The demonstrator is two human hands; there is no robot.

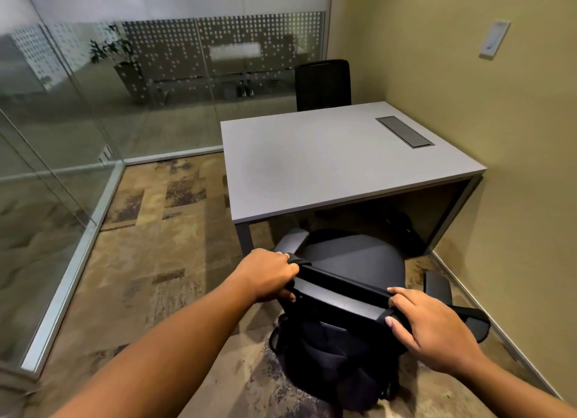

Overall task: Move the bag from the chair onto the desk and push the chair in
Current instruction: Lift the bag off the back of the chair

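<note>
A black office chair (352,255) stands in front of the grey desk (312,161), its seat facing the desk and only its front edge under the tabletop. A dark bag (337,364) hangs behind the chair's backrest, with a strap looped over the top left corner. My left hand (268,274) is closed on the left end of the backrest's top edge, at the strap. My right hand (431,327) grips the right end of the same edge. The desk top holds nothing loose.
A grey cable hatch (406,132) is set into the desk near the wall. A second black chair (323,83) stands at the desk's far side. Glass partitions (62,168) close off the left, and a beige wall (515,199) runs along the right. Patterned carpet covers the floor.
</note>
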